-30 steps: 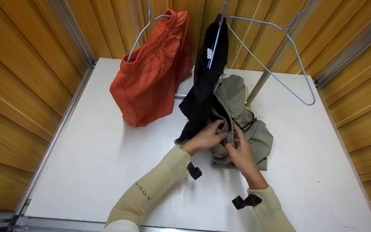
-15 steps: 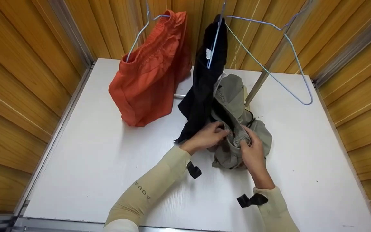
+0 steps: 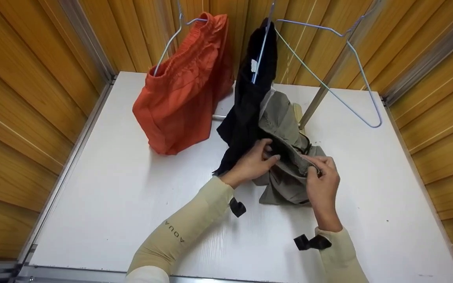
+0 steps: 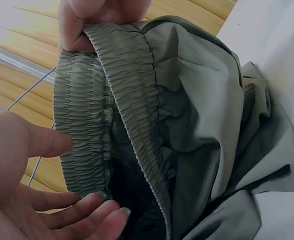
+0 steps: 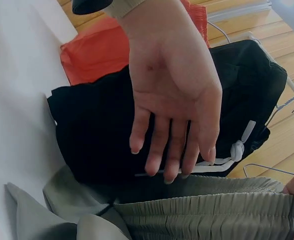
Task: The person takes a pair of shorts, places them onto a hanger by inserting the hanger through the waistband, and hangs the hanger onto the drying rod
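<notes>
Grey-green elastic-waist pants (image 3: 283, 118) lie bunched on the white table, their waistband raised and gaping. My right hand (image 3: 324, 184) pinches the right end of this waistband between thumb and fingers. At the left end, my left hand (image 3: 252, 163) is loosely spread by the opening. The left wrist view shows the left hand (image 4: 17, 185) with thumb and fingers apart at the gathered waistband (image 4: 132, 110). In the right wrist view the left hand (image 5: 172, 90) points its fingers down in front of black shorts (image 5: 97, 125) with a white drawstring.
Black shorts (image 3: 248, 98) hang on a wire hanger close behind the left hand. Farther left, red shorts (image 3: 183, 94) hang on another hanger. A bare wire hanger (image 3: 376, 126) is at the right, beside a metal post (image 3: 315, 104). Wood-panelled walls surround the white table (image 3: 92, 208).
My right hand has moved right, drawing the waistband out and widening the opening. My left hand has stayed nearly in place, its fingers loosening from the fabric.
</notes>
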Demonstrator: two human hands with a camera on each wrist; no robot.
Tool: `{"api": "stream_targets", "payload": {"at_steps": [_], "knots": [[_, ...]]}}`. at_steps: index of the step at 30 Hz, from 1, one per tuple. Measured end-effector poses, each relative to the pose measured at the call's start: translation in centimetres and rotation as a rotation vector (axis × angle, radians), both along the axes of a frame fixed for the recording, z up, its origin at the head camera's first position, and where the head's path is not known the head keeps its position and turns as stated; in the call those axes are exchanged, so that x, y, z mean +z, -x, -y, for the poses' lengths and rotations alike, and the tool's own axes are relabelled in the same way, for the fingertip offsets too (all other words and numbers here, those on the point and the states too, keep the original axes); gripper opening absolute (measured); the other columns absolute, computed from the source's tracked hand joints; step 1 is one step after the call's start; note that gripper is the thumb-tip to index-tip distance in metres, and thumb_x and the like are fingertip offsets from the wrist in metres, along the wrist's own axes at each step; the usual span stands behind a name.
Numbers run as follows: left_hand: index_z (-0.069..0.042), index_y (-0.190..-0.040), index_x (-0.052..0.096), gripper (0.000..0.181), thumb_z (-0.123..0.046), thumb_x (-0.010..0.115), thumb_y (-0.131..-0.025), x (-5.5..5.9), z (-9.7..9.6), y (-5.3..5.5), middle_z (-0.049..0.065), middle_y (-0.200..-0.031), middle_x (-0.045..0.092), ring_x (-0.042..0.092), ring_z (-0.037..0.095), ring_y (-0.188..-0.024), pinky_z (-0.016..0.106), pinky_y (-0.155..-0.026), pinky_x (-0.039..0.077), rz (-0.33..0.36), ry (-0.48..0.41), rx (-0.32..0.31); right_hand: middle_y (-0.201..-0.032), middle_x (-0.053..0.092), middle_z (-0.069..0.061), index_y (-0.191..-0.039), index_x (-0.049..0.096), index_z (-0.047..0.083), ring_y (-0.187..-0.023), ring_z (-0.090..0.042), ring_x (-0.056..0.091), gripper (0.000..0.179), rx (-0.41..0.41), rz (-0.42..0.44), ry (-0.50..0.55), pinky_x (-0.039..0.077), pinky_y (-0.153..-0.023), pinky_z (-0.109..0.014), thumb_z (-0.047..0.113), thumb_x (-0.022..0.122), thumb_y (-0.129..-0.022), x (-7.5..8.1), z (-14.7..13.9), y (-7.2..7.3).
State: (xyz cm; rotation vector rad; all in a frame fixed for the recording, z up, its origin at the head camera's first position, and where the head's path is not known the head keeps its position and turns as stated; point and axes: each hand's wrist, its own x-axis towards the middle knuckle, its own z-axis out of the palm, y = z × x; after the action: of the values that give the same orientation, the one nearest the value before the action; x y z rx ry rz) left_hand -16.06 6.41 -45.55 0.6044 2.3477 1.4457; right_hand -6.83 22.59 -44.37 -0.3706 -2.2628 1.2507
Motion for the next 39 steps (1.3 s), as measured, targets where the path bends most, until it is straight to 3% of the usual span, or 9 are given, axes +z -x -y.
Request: {"api": "stream_targets", "payload": {"at_steps": [6,11,15,19,23,32,39], "knots": [[-0.008,-0.134,0.049,0.050,-0.028,0.065,-0.092,0.3,0.0,0.1,0.007,-0.125,0.055,0.056,0.023,-0.114,0.030,-0.095,0.044,-0.166,0.020,0.029,-0.096,0.053,-0.002,-0.098,0.076,0.002,-0.076,-0.006,0.041,0.035,-0.022,-0.059,-0.036,0.033,-0.066,-0.022,-0.010,0.044,-0.090,0.2,-0.4,-0.3],[-0.008,-0.133,0.049,0.050,-0.024,0.068,-0.090,0.1,0.0,0.4,0.009,-0.129,0.053,0.052,0.022,-0.122,0.031,-0.104,0.040,-0.234,0.002,0.027,-0.097,0.053,-0.002,-0.094,0.077,0.002,-0.083,-0.009,0.042,0.035,-0.036,-0.084,-0.028,0.033,-0.069,-0.023,-0.009,0.043,-0.091,0.5,-0.7,-0.5],[-0.010,-0.133,0.048,0.052,-0.024,0.071,-0.088,0.1,0.0,0.6,0.006,-0.131,0.053,0.051,0.020,-0.124,0.030,-0.106,0.039,-0.257,0.006,0.034,-0.093,0.051,0.004,-0.090,0.078,0.004,-0.082,-0.012,0.043,0.035,-0.047,-0.116,-0.025,0.034,-0.068,-0.021,-0.009,0.045,-0.089,1.0,-0.8,-0.7],[-0.014,-0.132,0.051,0.053,-0.025,0.073,-0.085,0.1,0.0,0.6,0.003,-0.131,0.051,0.051,0.019,-0.124,0.031,-0.104,0.040,-0.281,0.041,0.056,-0.090,0.048,0.008,-0.085,0.078,0.005,-0.084,-0.007,0.041,0.035,-0.055,-0.159,-0.035,0.033,-0.069,-0.021,-0.011,0.047,-0.088,1.4,-1.0,-0.8],[-0.016,-0.130,0.055,0.052,-0.026,0.076,-0.083,0.2,0.0,0.5,0.003,-0.130,0.049,0.050,0.018,-0.122,0.031,-0.104,0.041,-0.304,0.066,0.063,-0.090,0.048,0.003,-0.078,0.077,0.001,-0.088,-0.004,0.040,0.035,-0.061,-0.211,-0.054,0.031,-0.073,-0.022,-0.014,0.046,-0.087,2.0,-1.1,-1.0],[-0.017,-0.130,0.057,0.050,-0.019,0.074,-0.084,0.1,0.0,0.4,0.002,-0.129,0.049,0.050,0.019,-0.114,0.031,-0.099,0.041,-0.297,0.108,-0.009,-0.089,0.046,0.004,-0.074,0.073,-0.008,-0.090,-0.005,0.041,0.035,-0.015,-0.311,0.002,0.032,-0.075,-0.019,-0.014,0.041,-0.088,5.7,0.2,-2.2],[-0.018,-0.130,0.057,0.049,-0.009,0.069,-0.084,-0.1,0.2,0.5,0.003,-0.125,0.053,0.050,0.019,-0.111,0.032,-0.095,0.041,-0.294,0.096,-0.055,-0.092,0.047,0.011,-0.072,0.073,-0.005,-0.092,-0.006,0.043,0.036,-0.023,-0.352,-0.011,0.033,-0.078,-0.020,-0.014,0.041,-0.087,5.1,-1.5,-1.9]]}}
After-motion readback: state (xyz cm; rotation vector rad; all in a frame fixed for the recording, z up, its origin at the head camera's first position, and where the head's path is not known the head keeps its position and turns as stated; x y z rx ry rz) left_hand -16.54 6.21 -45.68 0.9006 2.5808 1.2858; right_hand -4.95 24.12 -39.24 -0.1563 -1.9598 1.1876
